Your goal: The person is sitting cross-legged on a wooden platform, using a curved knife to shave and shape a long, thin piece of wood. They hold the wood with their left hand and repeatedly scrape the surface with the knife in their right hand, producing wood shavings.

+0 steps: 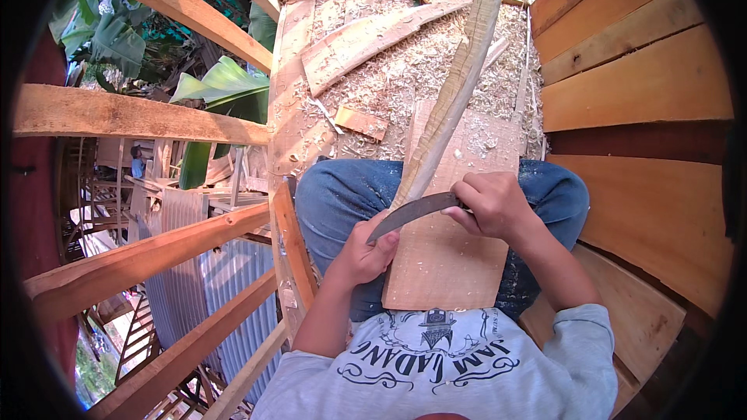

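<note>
The only lettering stands on the front of the pale grey shirt [443, 389]. Large, dark, decorative capitals [416, 363] run in a curved line across the chest. Much smaller dark letters [492, 319] sit nearer the hem, around a dark tower-like drawing [437, 330]; they are too small and too bent by the folds to read with certainty. Dark scrollwork [486, 376], pattern rather than writing, borders the large capitals on their collar side.

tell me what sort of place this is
Probably an open-sided wooden porch used for woodworking: shavings litter the plank floor, wooden rails line the left side, and big green leaves show outside.
</note>
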Demonstrator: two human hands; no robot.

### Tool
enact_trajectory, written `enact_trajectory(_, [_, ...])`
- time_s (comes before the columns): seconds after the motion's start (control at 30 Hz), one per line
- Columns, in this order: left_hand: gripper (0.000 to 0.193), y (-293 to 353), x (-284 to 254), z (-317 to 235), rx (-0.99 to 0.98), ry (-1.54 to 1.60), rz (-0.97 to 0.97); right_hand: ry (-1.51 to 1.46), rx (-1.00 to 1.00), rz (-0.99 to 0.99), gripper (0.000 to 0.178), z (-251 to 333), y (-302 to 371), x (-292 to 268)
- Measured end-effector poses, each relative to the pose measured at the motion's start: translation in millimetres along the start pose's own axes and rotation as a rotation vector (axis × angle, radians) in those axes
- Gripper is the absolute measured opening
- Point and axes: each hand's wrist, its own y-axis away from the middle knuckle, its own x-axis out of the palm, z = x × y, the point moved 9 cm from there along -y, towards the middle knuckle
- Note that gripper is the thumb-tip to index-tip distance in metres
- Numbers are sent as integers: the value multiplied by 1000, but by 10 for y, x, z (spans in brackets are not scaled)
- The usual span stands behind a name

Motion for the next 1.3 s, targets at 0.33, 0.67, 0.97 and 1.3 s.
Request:
enact_trajectory(0.33, [42,-20,-3,16,1,-24,-9,-127,267,-137,28,-296,119,-155])
enact_trajectory(0.67, [35,-54,-6,-50,1,-142,-57,-71,333,-158,25,-302,134,-270])
enact_trajectory(0.97, [27,6,-14,-74,30,-259,-69,-37,231,-149,27,-126,213,-208])
enact_trajectory(1.3, [23,8,8,-157,2,-317,-100,58,367,-225,40,-334,224,-337])
